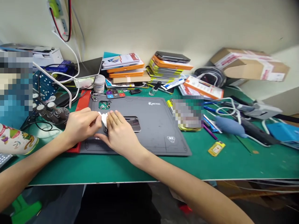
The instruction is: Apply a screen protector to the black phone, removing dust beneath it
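A phone (133, 123) with a reflective screen lies flat on the grey work mat (156, 130). My right hand (119, 132) rests over the phone's left end, fingers together and pressed down on it. My left hand (80, 124) sits just to the left, fingers pinched on a small white piece (104, 117), perhaps a wipe, at the phone's left edge. The two hands touch around that white piece. Most of the phone's left half is hidden under my right hand.
A small green circuit board (104, 105) lies at the mat's far left corner. A rack of screwdrivers (50, 113) stands to the left. Stacks of orange boxes (126, 67), a cardboard box (249, 65), a blue air blower (230, 126) and cables crowd the green table (140, 168).
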The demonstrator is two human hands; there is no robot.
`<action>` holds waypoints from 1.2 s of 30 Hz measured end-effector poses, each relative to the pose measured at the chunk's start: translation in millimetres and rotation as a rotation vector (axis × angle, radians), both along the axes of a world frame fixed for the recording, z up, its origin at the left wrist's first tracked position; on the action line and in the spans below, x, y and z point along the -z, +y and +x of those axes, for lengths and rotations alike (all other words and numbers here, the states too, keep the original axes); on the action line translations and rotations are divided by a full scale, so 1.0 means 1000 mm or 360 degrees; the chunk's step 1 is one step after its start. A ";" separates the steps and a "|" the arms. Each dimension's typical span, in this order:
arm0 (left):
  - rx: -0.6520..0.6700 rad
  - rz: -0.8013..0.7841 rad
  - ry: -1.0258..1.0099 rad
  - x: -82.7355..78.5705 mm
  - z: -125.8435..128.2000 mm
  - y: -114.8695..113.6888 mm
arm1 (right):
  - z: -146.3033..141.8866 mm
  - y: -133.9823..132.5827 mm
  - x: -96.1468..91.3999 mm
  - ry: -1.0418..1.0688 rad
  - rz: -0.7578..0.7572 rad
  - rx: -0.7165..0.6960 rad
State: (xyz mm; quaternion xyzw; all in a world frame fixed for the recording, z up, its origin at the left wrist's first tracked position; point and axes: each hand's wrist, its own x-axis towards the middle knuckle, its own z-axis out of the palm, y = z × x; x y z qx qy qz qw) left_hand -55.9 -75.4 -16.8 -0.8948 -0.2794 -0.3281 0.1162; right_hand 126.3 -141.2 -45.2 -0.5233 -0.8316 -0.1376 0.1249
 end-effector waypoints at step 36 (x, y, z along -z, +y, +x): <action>-0.0276 -0.0475 -0.0157 0.014 0.009 -0.005 | 0.031 -0.010 0.001 -0.0481 0.0156 0.0115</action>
